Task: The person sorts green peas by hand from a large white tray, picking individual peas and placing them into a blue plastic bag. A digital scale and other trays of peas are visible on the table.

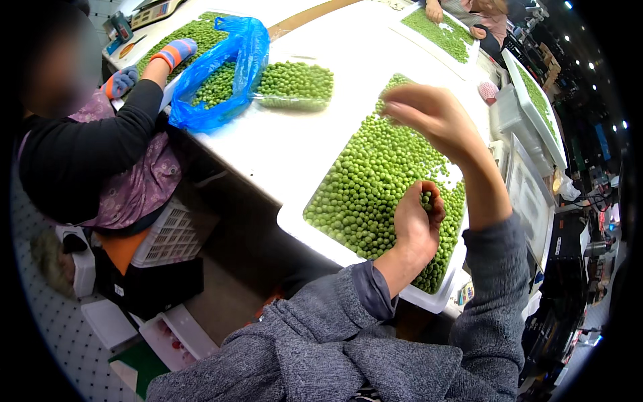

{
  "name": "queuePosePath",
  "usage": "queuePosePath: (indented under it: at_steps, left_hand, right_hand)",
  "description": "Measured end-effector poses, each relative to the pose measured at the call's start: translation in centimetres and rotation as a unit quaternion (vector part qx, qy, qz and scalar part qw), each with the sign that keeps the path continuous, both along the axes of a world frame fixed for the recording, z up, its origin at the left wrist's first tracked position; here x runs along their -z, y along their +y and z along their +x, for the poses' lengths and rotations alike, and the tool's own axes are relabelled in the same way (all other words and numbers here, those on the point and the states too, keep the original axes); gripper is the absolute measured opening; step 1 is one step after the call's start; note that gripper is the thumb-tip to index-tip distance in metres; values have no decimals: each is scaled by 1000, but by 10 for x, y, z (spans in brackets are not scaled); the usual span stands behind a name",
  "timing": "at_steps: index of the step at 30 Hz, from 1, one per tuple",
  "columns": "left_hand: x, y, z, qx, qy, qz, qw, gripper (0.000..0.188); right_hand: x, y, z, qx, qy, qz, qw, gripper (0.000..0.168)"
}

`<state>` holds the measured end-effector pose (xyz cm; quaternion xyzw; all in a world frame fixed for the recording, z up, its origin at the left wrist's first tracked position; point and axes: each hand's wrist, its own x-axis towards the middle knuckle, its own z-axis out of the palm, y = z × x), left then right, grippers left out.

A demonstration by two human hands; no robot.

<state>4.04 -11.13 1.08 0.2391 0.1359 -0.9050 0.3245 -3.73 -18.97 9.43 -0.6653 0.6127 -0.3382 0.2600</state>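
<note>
Before me is a white tray (296, 221) spread with loose green peas (366, 186). My left hand (417, 216) is cupped palm up over the tray's near part, with several peas in its curled fingers. Farther along the tray, my right hand (434, 115) is raised over the peas, blurred, with its fingers bent toward the left. Whether anything is inside its fingers is hidden. More peas (397, 80) show just beyond the right fingertips, partly covered by that hand.
A clear plastic box of peas (296, 83) and an open blue plastic bag (216, 100) with peas stand left. A co-worker's gloved hand (176, 53) rests over another pea tray. Across the table, another person's hand (434, 11) touches a pea tray. Stacked trays (542, 110) stand right.
</note>
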Motion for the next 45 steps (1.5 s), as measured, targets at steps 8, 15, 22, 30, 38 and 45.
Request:
queuePosePath:
  at_steps: [8,15,22,30,38,45]
  left_hand:
    - [-23,-35,47,34,128,-128,983,11]
    - [-16,-199,62,-12,-183,-311,932,10]
    - [15,-332,84,28,-565,-421,709,32]
    - [-19,-305,80,139,-569,-482,651,50]
    - [-14,-253,38,281,-551,-663,422,22]
    - [3,-173,-46,234,-374,-891,109,32]
  right_hand:
    - [55,152,-74,271,-277,-11,922,22]
    - [118,200,-88,348,-282,-96,889,29]
    - [130,169,-106,331,-244,-134,902,36]
    - [134,166,-101,383,-81,-171,904,27]
    - [131,168,-94,350,107,-210,907,10]
    - [128,169,-97,350,122,-228,900,8]
